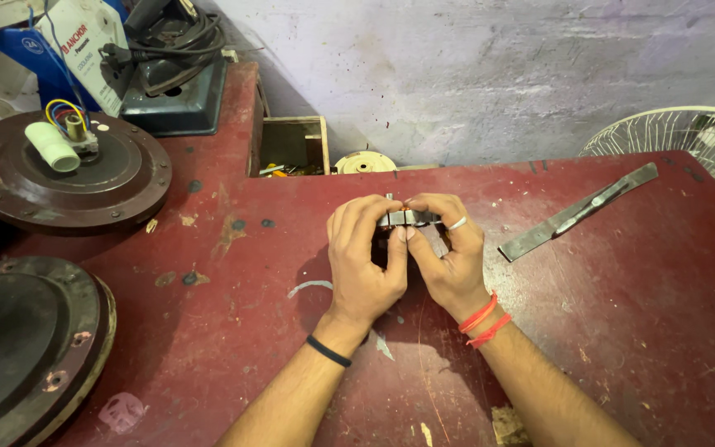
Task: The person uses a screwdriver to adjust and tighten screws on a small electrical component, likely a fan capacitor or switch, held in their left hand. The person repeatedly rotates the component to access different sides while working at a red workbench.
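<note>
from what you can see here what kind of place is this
Probably a fan repair workshop: brown ceiling fan motor housings lie on a worn red table, a fan guard stands alongside, and both hands grip a small metal part.

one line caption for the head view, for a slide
Left hand and right hand together grip a small grey metal part over a worn red workbench.

A single head-worn camera looks steeply down and forward from close above the red tabletop (622,331), facing the far grey wall (498,74). Both forearms enter from the near edge, and the hands meet at centre.
</note>
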